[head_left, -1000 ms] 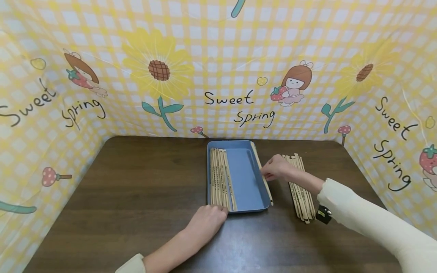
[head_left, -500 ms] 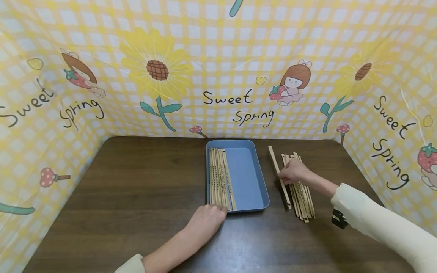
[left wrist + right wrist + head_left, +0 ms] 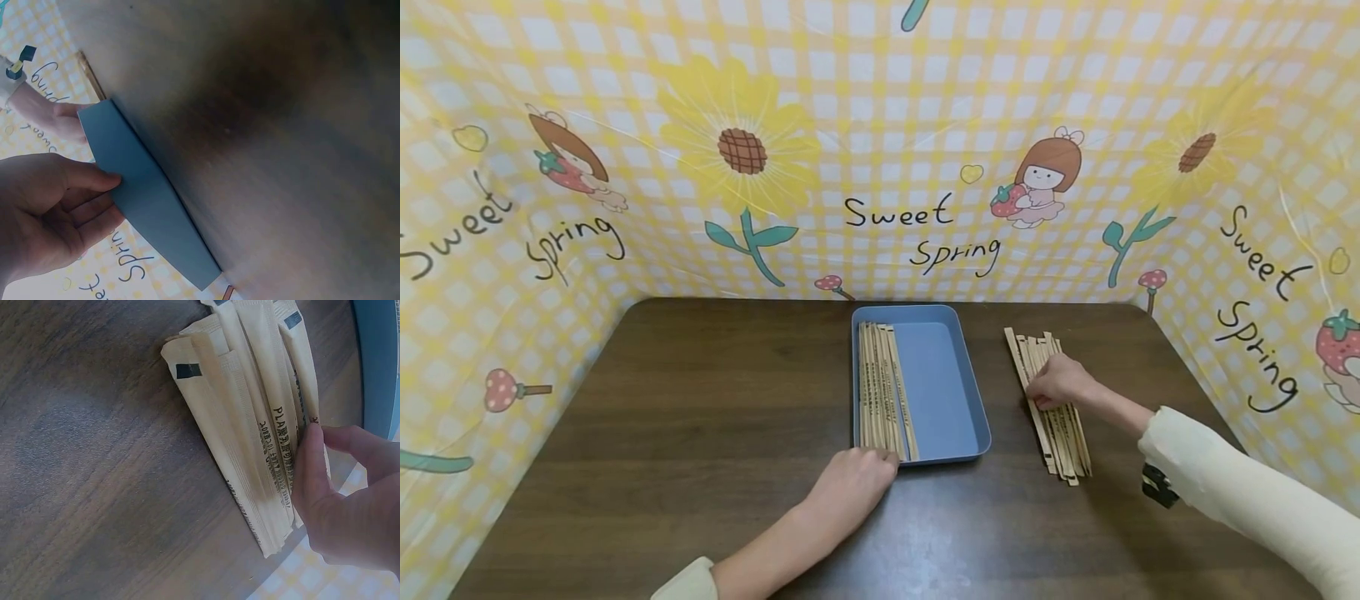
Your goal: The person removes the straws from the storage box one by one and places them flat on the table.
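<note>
Right hand (image 3: 1060,382) pinches a slim tan paper packet (image 3: 1017,358) between thumb and forefinger at the tray-side edge of a pile of like packets (image 3: 1063,437), right of the shallow blue rectangular tray (image 3: 940,383); a packet row (image 3: 880,392) lines that tray's left edge. Left hand (image 3: 853,492) grips the tray by its near-left corner, fingertips partly hidden, exact hold uncertain. Step in hand looks like lining the packet up with its pile; next move probably calls for a gentle loosening.

My right hand (image 3: 353,487) pinches one paper packet (image 3: 306,359) by its edge between thumb and forefinger, on the side of the pile (image 3: 234,419) nearest the blue tray (image 3: 376,362). The pile lies overlapping on the wood-grain counter (image 3: 94,456), dark marks and print showing. Checked cloth (image 3: 306,575) shows below my hand.
</note>
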The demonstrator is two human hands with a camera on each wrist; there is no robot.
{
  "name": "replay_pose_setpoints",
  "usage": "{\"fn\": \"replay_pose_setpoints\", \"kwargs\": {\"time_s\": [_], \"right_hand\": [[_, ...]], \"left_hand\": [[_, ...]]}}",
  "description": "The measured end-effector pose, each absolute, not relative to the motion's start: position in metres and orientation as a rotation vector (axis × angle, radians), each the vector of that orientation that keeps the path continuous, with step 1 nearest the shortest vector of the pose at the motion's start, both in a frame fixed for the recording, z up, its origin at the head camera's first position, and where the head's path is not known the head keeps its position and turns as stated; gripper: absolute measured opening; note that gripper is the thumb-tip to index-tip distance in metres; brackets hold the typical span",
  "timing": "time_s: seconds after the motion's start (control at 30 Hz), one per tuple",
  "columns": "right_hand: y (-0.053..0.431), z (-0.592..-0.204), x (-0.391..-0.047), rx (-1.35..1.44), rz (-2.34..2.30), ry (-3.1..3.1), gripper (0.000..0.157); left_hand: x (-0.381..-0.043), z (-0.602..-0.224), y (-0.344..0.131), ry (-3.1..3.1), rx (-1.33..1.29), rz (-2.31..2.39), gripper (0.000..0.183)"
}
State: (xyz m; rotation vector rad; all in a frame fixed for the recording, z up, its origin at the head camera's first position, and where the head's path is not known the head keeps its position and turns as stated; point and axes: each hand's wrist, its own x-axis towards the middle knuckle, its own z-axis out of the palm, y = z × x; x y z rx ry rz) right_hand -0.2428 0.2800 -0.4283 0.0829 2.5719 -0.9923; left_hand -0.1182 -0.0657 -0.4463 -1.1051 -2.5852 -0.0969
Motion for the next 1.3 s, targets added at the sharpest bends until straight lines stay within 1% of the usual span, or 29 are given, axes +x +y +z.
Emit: {"fn": "replay_pose_setpoints", "kwargs": {"time_s": [0.13, 0.47, 0.8, 1.03, 1.13, 1.3], "right_hand": [[0.2809, -0.43, -0.2435, 0.097, -1.028, 2.566, 0.01], [0.2828, -0.43, -0.2432, 0.048, -0.941, 2.634, 0.017], [0.2847, -0.4326, -0.2398, 0.029, -0.894, 2.673, 0.012], [0.2826, -0.4263, -0.2382, -0.03, -0.846, 2.725, 0.025], [0.2806, -0.4238, -0.2391, -0.039, -0.855, 2.731, 0.025], [0.2772, -0.4228, -0.2412, -0.043, -0.921, 2.718, 0.02]], "left_hand": [[-0.1195, -0.4469, -0.065, -2.58, -1.104, -0.096, 0.021], [-0.1189, -0.4466, -0.0648, -2.589, -1.088, -0.085, 0.018], [-0.1184, -0.446, -0.065, -2.602, -1.102, -0.093, 0.019], [-0.1188, -0.4472, -0.0658, -2.589, -1.103, -0.111, 0.019], [-0.1193, -0.4476, -0.0658, -2.583, -1.1, -0.124, 0.02], [-0.1192, -0.4478, -0.0652, -2.591, -1.1, -0.13, 0.02]]}}
